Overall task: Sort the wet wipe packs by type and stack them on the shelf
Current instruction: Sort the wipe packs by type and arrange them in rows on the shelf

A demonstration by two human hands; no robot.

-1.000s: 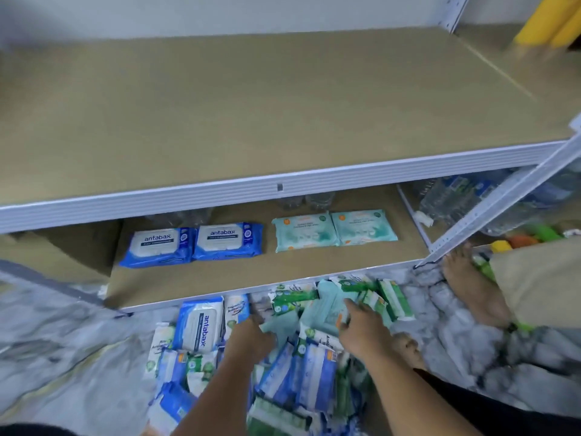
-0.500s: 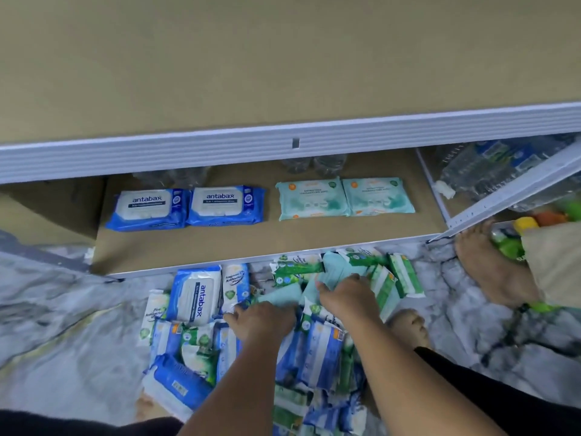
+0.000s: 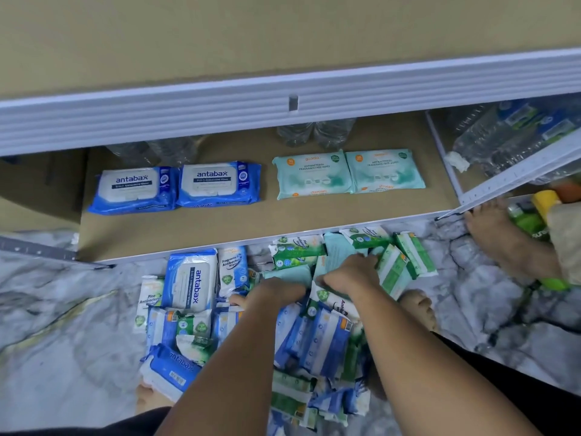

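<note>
While two blue packs (image 3: 135, 190), two teal packs (image 3: 314, 174) lie shelved, left hand (image 3: 276, 292), right hand (image 3: 352, 275) bury fingers; grip unclear.

Clear water bottles (image 3: 314, 133) stand at twelve o'clock. More bottles with blue labels (image 3: 509, 133) lie heaped at two o'clock, beside a crumpled white tissue (image 3: 457, 160). At three o'clock a bare foot (image 3: 503, 243) rests on the grey marbled floor (image 3: 63, 325), a green container (image 3: 528, 220) just beside it.

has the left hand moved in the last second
Yes. The left hand has slid right, away from the floor antabax pack and toward the right hand.
</note>
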